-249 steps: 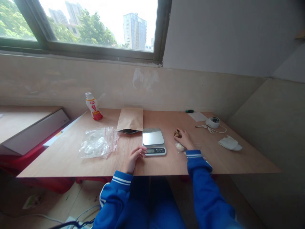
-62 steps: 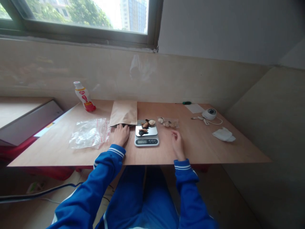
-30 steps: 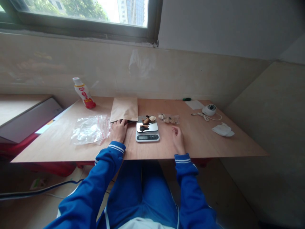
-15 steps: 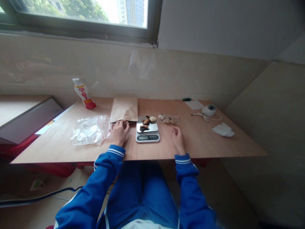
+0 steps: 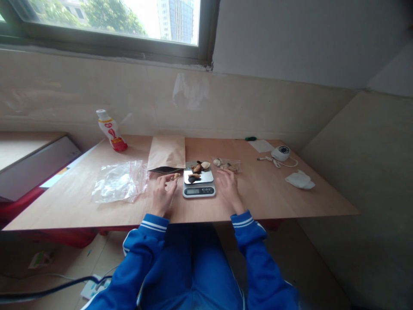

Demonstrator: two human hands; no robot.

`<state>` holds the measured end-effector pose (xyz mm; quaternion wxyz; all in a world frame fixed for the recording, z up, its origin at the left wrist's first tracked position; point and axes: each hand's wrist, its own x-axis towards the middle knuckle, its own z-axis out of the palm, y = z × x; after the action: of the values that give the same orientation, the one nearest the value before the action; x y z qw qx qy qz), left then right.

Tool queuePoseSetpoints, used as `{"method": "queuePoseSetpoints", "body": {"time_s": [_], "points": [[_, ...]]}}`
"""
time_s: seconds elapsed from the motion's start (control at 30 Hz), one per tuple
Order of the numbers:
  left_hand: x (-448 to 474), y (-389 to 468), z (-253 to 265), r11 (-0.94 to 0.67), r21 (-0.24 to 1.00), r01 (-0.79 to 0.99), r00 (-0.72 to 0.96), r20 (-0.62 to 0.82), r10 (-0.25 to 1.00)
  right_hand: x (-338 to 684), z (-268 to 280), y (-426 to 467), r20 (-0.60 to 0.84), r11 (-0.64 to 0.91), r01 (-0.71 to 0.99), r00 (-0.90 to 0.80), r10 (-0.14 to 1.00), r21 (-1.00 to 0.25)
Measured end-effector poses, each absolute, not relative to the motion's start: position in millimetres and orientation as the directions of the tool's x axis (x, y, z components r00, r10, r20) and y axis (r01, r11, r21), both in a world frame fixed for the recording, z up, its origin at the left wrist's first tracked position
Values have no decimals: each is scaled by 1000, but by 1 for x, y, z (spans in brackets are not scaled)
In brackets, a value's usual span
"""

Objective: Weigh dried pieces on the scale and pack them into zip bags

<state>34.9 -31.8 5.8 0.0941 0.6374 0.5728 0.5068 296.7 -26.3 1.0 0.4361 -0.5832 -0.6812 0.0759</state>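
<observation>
Overall, the head view places a wooden tabletop (image 5: pixel 267 193) across the middle of the frame, with the person's two bare hands near its front edge.

Left of centre, the left hand (image 5: pixel 163 191) has its grip closed in a pinch, thumb and forefinger bearing on a small tan piece (image 5: pixel 176 176). The piece sits just in front of the dark open mouth of a brown paper pouch (image 5: pixel 167 150), which lies flat, and just beside the left edge of a digital scale (image 5: pixel 211 195). Right of centre, the grip of the right hand (image 5: pixel 229 189) is spread, fingers lightly bent, palm down; its fingertips reach the near edge of a small clear bag (image 5: pixel 238 165) of pale lumps, and contact cannot be confirmed.

At frame centre, the scale plate carries a dark-and-tan piece (image 5: pixel 194 177) at the front and, behind it, a brown cluster (image 5: pixel 196 168) with a pale piece (image 5: pixel 205 165) at its right. Figures on the display (image 5: pixel 192 191) are too small to read.

At centre left, flattened clear zip bags (image 5: pixel 118 183) lie near the pouch; a white and red bottle (image 5: pixel 111 130) stands behind them. At centre right are a crumpled white tissue (image 5: pixel 300 180), a white round-faced device (image 5: pixel 281 153) with its cable (image 5: pixel 274 161), a white sheet (image 5: pixel 260 146) and a green-handled tool (image 5: pixel 251 138). A window (image 5: pixel 122 17) occupies the upper left.
</observation>
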Motion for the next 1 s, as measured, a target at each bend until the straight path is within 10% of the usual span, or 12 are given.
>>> {"method": "queuePoseSetpoints", "body": {"time_s": [0.3, 0.77, 1.0], "points": [[43, -27, 1, -363, 739, 567, -141, 522, 841, 237, 44, 28, 220, 501, 800, -451, 865, -330], [40, -23, 7, -180, 941, 288, -367, 282, 886, 243, 32, 29, 335, 551, 757, -448, 829, -351], [33, 26, 9, -83, 974, -210, -480, -29, 877, 244, 31, 27, 347, 508, 749, -383, 856, -427]]}}
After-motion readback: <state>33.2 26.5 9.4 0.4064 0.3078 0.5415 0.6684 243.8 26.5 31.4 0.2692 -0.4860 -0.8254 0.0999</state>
